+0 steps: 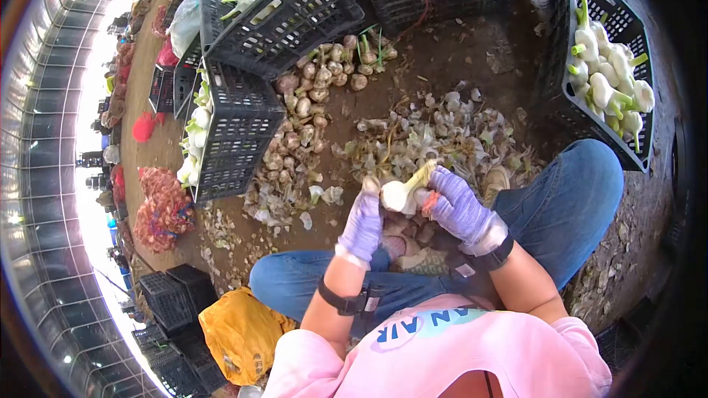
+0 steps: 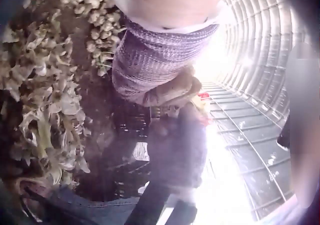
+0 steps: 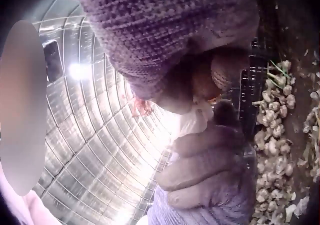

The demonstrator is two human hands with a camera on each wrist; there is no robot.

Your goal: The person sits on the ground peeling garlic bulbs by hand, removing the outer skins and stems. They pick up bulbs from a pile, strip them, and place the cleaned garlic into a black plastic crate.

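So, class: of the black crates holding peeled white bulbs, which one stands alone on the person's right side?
The crate beside the raised right knee; the other filled crates cluster on the left beyond the unpeeled pile.

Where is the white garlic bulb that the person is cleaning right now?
In the head view, the garlic bulb sits near the centre, held between the left hand and the right hand, above the knees and just below the pile of peeled skins.
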